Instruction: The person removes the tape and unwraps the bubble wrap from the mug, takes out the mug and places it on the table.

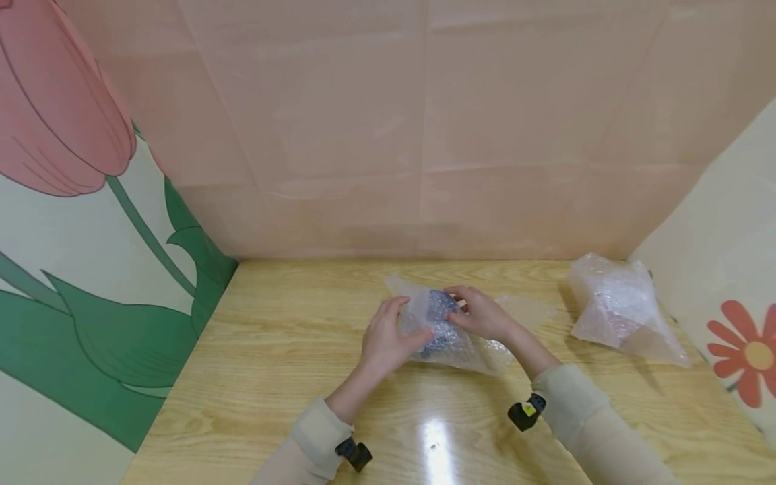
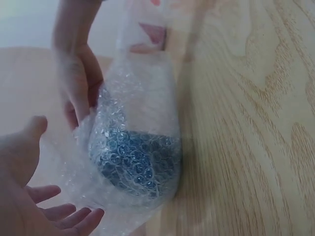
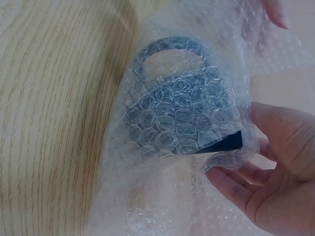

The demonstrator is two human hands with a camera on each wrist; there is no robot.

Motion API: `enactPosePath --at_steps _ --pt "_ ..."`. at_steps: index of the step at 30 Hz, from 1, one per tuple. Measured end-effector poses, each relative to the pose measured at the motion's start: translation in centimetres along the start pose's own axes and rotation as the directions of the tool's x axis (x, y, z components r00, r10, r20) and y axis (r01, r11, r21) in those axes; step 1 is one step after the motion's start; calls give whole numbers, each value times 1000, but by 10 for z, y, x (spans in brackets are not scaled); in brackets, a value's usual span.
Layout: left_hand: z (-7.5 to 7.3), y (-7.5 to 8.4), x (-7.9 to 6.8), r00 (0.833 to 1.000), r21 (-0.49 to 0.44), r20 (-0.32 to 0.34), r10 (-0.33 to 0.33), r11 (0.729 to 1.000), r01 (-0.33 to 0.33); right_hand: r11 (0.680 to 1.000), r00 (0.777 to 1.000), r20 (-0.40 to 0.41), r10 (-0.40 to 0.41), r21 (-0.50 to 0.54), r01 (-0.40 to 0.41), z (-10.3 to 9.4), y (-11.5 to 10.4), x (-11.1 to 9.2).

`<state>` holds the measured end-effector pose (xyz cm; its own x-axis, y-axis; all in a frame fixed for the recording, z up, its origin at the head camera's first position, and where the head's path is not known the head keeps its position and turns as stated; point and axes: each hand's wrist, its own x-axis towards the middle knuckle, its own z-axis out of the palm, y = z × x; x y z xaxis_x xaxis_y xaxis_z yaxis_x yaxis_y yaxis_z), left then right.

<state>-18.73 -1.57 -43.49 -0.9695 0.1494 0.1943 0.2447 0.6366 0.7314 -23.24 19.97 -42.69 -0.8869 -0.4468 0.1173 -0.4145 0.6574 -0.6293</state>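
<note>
A blue mug (image 1: 442,308) lies on the table inside clear bubble wrap (image 1: 469,356). Through the film, the right wrist view shows its looped handle (image 3: 170,44) and a bare dark strip of its edge (image 3: 224,143). My right hand (image 1: 485,316) holds a fold of the wrap beside that edge between thumb and fingers. On the other side, my left hand (image 1: 386,338) is spread around the bundle, thumb toward its near side. The left wrist view shows those fingers (image 2: 74,221) loosely extended, pinching nothing.
Another bubble-wrapped bundle (image 1: 621,306) stands at the right of the wooden table (image 1: 261,377), close to the flowered side wall (image 1: 721,249). A plain pinkish sheet (image 1: 424,135) hangs behind the table. A tulip-printed panel (image 1: 91,330) borders the left.
</note>
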Motion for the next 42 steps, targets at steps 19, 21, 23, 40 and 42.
enactPosePath --at_steps 19,21,23,40,42 --pt "-12 9 1 984 -35 -140 106 993 -112 1000 1000 -15 -14 0 14 2 1 1" --pt "-13 8 1 980 -28 -157 122 991 -128 1000 1000 -15 -10 0 10 3 1 1" --pt "-13 6 2 974 -21 -180 140 989 -146 1000 1000 -12 -7 0 7 3 1 1" --pt "-26 -17 5 959 14 -263 102 995 -102 999 1000 5 30 16 -31 4 0 -1" --pt "-28 -21 5 960 11 -266 89 996 -90 999 999 5 38 23 -38 4 -1 -1"
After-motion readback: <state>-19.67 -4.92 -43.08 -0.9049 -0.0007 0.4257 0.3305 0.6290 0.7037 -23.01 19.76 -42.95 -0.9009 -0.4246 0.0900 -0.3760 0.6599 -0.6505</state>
